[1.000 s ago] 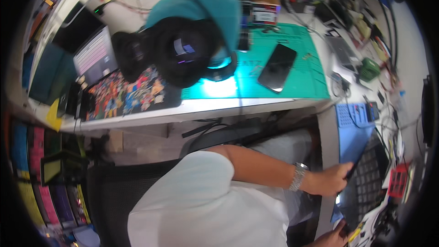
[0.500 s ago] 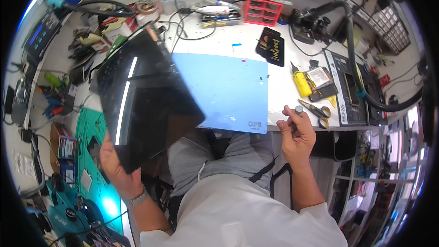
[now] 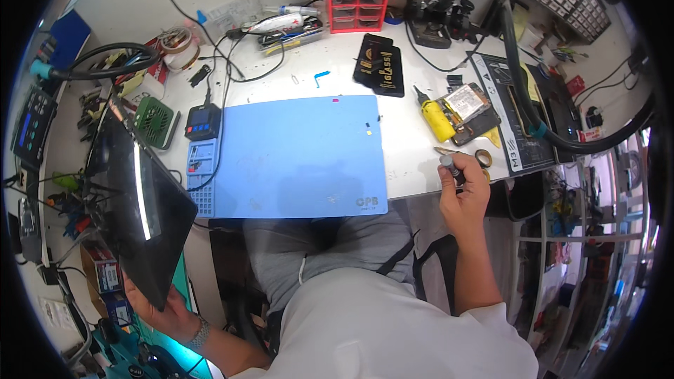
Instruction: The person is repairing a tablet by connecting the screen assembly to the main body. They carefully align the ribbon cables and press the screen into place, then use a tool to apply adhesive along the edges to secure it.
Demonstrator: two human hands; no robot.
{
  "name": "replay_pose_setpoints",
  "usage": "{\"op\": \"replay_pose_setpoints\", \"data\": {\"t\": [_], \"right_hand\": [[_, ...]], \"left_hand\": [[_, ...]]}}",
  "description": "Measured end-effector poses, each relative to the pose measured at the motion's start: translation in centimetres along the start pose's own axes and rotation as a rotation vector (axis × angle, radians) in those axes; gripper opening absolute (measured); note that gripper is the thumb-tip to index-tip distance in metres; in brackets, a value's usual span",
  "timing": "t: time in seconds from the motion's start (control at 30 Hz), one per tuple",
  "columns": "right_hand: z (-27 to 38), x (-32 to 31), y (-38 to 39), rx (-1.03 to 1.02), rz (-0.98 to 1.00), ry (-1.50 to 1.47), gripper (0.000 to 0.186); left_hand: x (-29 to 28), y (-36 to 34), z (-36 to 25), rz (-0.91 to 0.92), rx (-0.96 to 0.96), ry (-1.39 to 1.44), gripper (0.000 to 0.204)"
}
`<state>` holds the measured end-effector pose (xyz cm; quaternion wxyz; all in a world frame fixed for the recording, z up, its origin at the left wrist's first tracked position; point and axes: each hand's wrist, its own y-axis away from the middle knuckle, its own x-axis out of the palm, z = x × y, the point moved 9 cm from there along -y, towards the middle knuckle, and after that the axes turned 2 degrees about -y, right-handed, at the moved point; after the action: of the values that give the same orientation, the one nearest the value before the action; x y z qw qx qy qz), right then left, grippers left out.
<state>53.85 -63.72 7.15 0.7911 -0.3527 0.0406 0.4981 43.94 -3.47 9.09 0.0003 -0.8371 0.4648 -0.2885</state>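
My left hand (image 3: 158, 316), with a metal watch band at the wrist, grips the lower end of a large black glossy screen panel (image 3: 140, 203). The panel stands tilted at the left, over the side of the workbench, with light streaks reflected on it. Closed around a small dark cylinder with a grey end (image 3: 449, 166), my right hand (image 3: 465, 189) is at the bench's front right edge. Just beyond its fingers lie scissors (image 3: 483, 158), partly hidden by the hand. Between my hands a blue work mat (image 3: 298, 158) lies on the bench.
A small black device with a screen (image 3: 203, 123) and a green fan-like box (image 3: 156, 125) stand left of the mat. At right lie a yellow bottle (image 3: 438, 121), an opened phone (image 3: 477, 123) and a black mat (image 3: 502, 109). A microscope arm (image 3: 516, 49) curves over that side.
The screen panel in my left hand has swung left and turned more edge-on, uncovering the mat's left part and the small device. My right fingers have closed more around the cylinder.
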Motion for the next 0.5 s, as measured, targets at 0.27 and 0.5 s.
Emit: {"op": "replay_pose_setpoints", "data": {"t": [0.27, 0.5], "right_hand": [[-2.6, -4.5, -3.3, 0.073, -0.094, 0.212, 0.022], [-3.2, -1.9, -6.0, 0.078, 0.004, 0.243, 0.032]], "left_hand": [[4.6, 2.8, 5.5, -0.020, -0.166, -0.199, 0.048], [9.0, 7.1, 12.2, 0.278, -0.368, -0.369, 0.043]]}}
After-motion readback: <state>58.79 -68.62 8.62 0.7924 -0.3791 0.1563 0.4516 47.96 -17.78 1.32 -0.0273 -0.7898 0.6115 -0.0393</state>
